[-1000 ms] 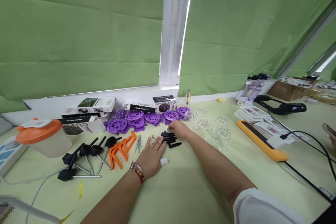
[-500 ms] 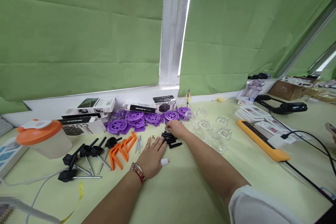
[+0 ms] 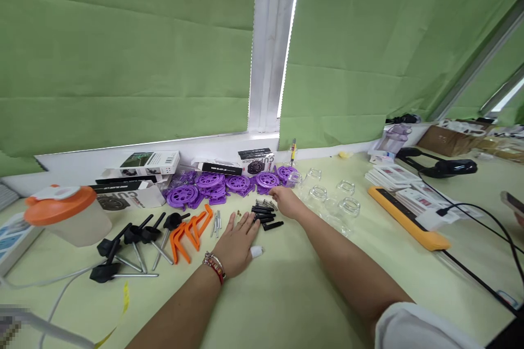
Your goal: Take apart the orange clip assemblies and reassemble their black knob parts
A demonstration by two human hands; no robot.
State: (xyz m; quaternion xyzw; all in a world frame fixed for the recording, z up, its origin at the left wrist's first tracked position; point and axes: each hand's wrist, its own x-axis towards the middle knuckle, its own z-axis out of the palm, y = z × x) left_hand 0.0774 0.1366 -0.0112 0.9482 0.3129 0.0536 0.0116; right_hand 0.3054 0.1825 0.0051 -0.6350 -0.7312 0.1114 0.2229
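Observation:
My left hand (image 3: 236, 242) lies flat on the pale green table (image 3: 286, 294), fingers spread, with a white bandage on one finger and a beaded bracelet at the wrist. Its fingertips touch a small pile of black plastic pieces (image 3: 265, 216). My right hand (image 3: 288, 201) reaches further back, just right of a cluster of small springs or screws (image 3: 266, 204), between the black pieces and the purple wheels (image 3: 221, 185). Whether its fingers pinch something small I cannot tell.
Orange clips (image 3: 190, 229), metal pins (image 3: 216, 222) and black-knobbed rods (image 3: 135, 242) lie left. Clear glass cups (image 3: 331, 199) stand right of my right hand. An orange-lidded jug (image 3: 65, 218), boxes (image 3: 139, 174), a yellow power strip (image 3: 409, 218) and cables (image 3: 483, 251) ring the area.
My right hand has shifted right and slightly back, off the black pieces and springs, uncovering the spring cluster. My left hand has stayed put.

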